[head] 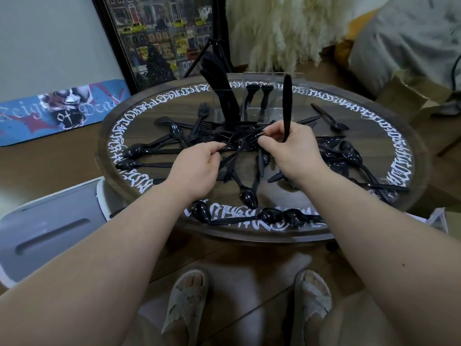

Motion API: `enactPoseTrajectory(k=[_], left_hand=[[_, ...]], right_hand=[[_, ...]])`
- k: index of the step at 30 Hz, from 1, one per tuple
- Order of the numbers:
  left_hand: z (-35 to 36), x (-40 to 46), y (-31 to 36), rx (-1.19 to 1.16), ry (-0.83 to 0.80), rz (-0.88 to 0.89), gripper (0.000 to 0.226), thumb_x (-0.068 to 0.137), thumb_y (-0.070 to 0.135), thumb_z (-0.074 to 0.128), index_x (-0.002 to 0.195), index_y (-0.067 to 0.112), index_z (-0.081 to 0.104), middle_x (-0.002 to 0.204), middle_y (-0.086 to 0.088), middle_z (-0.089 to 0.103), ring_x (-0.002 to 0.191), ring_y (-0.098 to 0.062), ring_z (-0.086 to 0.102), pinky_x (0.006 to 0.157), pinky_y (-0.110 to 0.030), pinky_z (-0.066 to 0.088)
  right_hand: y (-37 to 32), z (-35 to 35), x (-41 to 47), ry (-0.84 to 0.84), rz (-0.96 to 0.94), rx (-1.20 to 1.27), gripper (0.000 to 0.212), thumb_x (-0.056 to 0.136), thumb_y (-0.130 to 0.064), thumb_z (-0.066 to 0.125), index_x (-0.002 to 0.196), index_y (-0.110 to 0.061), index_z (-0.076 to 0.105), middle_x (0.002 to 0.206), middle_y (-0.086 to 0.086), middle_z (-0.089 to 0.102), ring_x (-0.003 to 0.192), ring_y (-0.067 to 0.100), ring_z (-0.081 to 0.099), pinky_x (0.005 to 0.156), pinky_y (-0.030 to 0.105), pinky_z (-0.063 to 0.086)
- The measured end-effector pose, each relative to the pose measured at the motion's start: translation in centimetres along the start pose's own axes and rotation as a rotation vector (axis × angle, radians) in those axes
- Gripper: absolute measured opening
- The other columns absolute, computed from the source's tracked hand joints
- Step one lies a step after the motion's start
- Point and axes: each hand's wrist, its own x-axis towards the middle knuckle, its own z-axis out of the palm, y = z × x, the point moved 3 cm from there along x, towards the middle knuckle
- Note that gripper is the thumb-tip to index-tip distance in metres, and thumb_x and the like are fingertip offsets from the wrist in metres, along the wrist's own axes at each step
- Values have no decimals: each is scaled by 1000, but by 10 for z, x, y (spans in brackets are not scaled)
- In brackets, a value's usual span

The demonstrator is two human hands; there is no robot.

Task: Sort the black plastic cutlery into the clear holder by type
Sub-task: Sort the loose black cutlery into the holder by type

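Gripping a black knife point(287, 108) upright in your right hand point(289, 148), you're also pinching a fork point(252, 139) from the pile with those fingertips. Your left hand point(199, 166) is pinching cutlery at mid-frame too. Loose spoons point(249, 196) and forks are lying across the round table point(249, 236). At upper centre the clear holder point(272, 96) is standing with knives in its left compartment and forks beside them.

**Both hands low, fingers curled**

Bare forearms reach forward, converging toward centre. Left hand point(197, 162): back up, fingers curled under, tips pinching at its far edge. Right hand point(290, 148): fingers curled, thumb and forefinger pinching leftward, a second grip in the fist. Hands near, apart.
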Motion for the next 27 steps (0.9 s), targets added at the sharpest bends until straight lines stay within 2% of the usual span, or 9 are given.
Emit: enactPoseTrajectory(k=[4,6,9,11,13,15,19,24,27], left_hand=[[7,0,3,-176,-90,-45,37,99,18,36,128,24,58,89,3,68,78,-9,62,80,-27,51],[8,0,5,-166,-109,-10,32,99,22,38,121,23,60,81,9,64,79,-8,59,77,-26,48],[8,-1,9,-83,-137,67,26,98,22,43,116,25,61,79,14,61,82,-8,57,74,-23,39],[7,-1,9,-66,-142,71,26,98,19,43,116,26,60,79,11,62,80,-8,58,72,-23,41],[5,-2,6,-68,-120,46,29,99,19,42,122,25,58,80,10,61,84,-15,62,78,-27,47],[2,-2,2,-59,-83,13,34,100,22,42,130,25,54,84,9,60,88,-19,63,85,-31,49],[-4,2,-4,33,-38,-55,38,100,26,40,137,30,49,96,4,67,86,-17,61,77,-26,45],[-4,6,-10,-28,-45,-124,40,100,20,36,137,27,49,69,4,59,58,-14,50,61,-27,38],[-6,7,-13,-62,-19,-130,44,98,16,35,139,27,47,100,-12,69,70,-25,56,64,-27,39]], right_hand=[[4,3,2,28,30,34,23,82,-11,71,69,-25,58,66,-7,54,62,8,50,64,24,43],[5,3,3,46,44,36,22,81,-12,71,69,-24,58,66,-8,53,61,8,50,64,25,44],[6,3,3,51,59,48,18,81,-16,72,71,-22,58,67,-7,54,63,8,50,66,25,45],[3,3,2,19,65,33,17,85,-31,68,75,-20,59,71,-7,56,68,8,52,68,27,44],[3,1,3,-38,104,19,34,93,-50,50,86,-19,61,77,-7,58,75,7,53,71,27,41],[4,-2,6,-84,155,62,47,96,-54,33,96,-20,65,75,-4,56,73,9,50,71,29,37],[6,-3,4,-203,210,57,54,77,-55,29,103,-26,67,74,-2,50,68,13,44,70,31,34],[1,1,-3,-411,189,-204,48,87,-43,25,100,-25,67,73,-6,48,67,9,43,63,27,33],[2,6,-5,-477,60,-472,29,96,-18,36,94,-6,62,64,-1,45,59,15,42,58,29,32]])
